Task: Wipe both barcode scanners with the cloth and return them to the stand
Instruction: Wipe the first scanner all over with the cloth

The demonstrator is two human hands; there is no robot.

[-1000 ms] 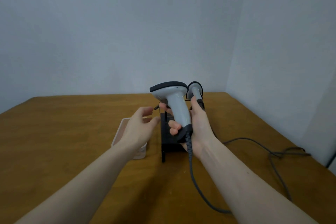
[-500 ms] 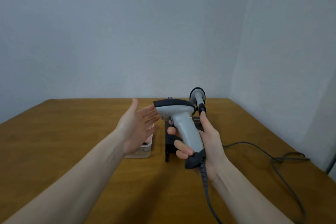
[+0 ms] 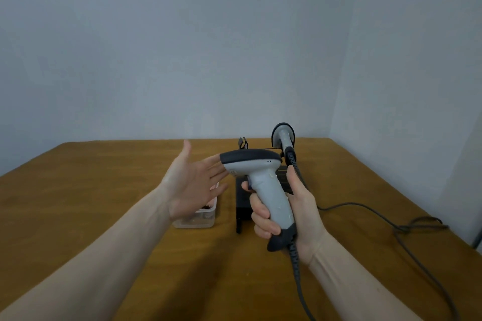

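My right hand (image 3: 292,214) grips the handle of a grey barcode scanner (image 3: 263,180) with a dark head, held upright above the table with its nose pointing left. My left hand (image 3: 194,181) is open, palm turned toward the scanner's nose, fingertips almost at it. A second grey scanner (image 3: 283,135) sits head-up in the black stand (image 3: 242,203) behind the held one. The stand's other cradle clip (image 3: 242,143) is free. I see no cloth as such.
A clear plastic tub (image 3: 198,219) with something pink and dark inside sits under my left hand, left of the stand. Grey cables (image 3: 407,232) run over the wooden table (image 3: 78,190) to the right. Walls close the far and right sides.
My right hand has lifted the scanner up and toward me. My left hand rose from above the tub and opened beside the scanner's nose. The view tilted up.
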